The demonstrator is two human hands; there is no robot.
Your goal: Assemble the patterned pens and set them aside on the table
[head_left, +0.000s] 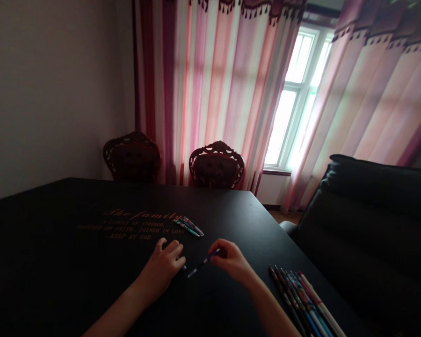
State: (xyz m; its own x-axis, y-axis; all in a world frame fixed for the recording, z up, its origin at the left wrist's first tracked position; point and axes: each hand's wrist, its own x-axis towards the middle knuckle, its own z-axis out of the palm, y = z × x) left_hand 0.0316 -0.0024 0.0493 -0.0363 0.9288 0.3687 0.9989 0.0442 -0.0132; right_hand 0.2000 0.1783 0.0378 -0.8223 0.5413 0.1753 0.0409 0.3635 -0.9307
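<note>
My right hand [229,257] is closed in a pinch on a thin pen refill [203,263], blue near the fingers and paler toward its lower left end. The refill slants down over the black table [210,309]. To its left, my left hand [165,260] hovers low at the tabletop with curled fingers. A small pale tip [184,267] shows beside those fingers; the rest of that object is hidden under the hand. Just beyond both hands lies a small group of pens [189,226], some light teal, some dark.
A row of several pens [301,299] lies at the table's right edge, by my right forearm. Two carved chairs [216,166] stand behind the far edge. A dark leather seat [368,234] is on the right. Gold lettering [140,224] marks the tabletop.
</note>
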